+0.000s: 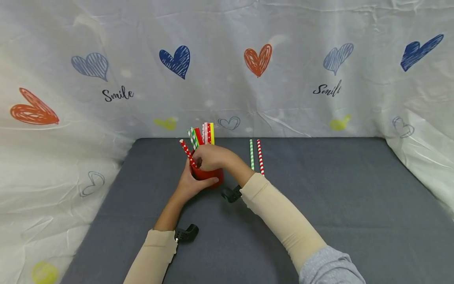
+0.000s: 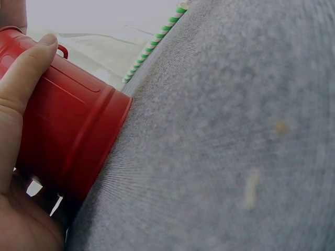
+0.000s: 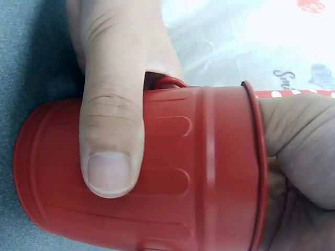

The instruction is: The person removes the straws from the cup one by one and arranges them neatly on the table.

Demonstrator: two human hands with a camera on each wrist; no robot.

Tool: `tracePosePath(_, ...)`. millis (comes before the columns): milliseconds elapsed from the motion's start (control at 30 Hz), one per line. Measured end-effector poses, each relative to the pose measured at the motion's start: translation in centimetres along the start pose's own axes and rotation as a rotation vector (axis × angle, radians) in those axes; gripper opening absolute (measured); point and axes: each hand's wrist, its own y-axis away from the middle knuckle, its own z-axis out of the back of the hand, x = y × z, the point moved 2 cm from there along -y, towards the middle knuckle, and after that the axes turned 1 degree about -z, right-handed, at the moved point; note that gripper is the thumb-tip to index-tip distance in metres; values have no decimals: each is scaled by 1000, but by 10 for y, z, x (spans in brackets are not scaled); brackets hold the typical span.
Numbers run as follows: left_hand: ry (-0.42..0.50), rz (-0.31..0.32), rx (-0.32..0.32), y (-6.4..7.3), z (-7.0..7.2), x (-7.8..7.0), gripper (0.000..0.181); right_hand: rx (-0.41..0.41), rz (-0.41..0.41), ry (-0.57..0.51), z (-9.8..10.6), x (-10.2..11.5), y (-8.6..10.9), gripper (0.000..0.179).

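My left hand [image 1: 189,184] grips a small red metal bucket [image 1: 208,174], thumb across its front wall, as the right wrist view shows up close. The bucket [image 3: 167,172] stands upright on the table and has a small side handle. My right hand [image 1: 213,156] is at its mouth, with fingers reaching in past the rim; what the fingertips do inside is hidden. A red straw with white dots [image 1: 186,152] leans out at the left. Several more paper straws, including a yellow straw [image 1: 212,134] and a green-and-white straw [image 1: 193,139], stick up behind the right hand.
Right of the bucket, a green-and-white striped straw [image 1: 252,154] and a red-and-white striped straw [image 1: 260,157] lie side by side on the dark grey table [image 1: 337,189]. A pale curtain [image 1: 220,90] printed with hearts hangs behind the table's far edge.
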Motion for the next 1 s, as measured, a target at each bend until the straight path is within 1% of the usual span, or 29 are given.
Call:
tracePosePath(167, -1, -6, 5, 0, 0, 0, 92, 16, -44, -8, -2, -1, -5, 17)
tracePosePath(300, 1, -4, 12, 0, 0, -1, 93, 15, -53, -8, -3, -2, -5, 11)
tracePosePath(367, 2, 2, 10, 0, 0, -1, 94, 10, -40, -15, -3, -3, -5, 9)
tracePosePath(500, -2, 18, 9, 0, 0, -1, 94, -14, 13, -11, -3, -4, -1, 6)
tracePosePath(633, 4, 21, 19, -1, -1, 0, 93, -61, 60, 26, -6, -5, 4, 5)
tracePosePath(733, 13, 20, 17, -1, 0, 1, 94, -105, 83, 39, -8, -5, 7, 7)
tracePosePath(833, 9, 4, 1, -5, 1, 16, 96, -159, 99, 44, -12, -3, 10, 10)
tracePosePath(967, -5, -18, -9, -10, 3, 37, 98, -252, 113, 74, -19, -2, 12, 12)
tracePosePath(1000, -10, -15, -10, -10, 4, 37, 97, -276, 117, 84, -21, -2, 12, 13)
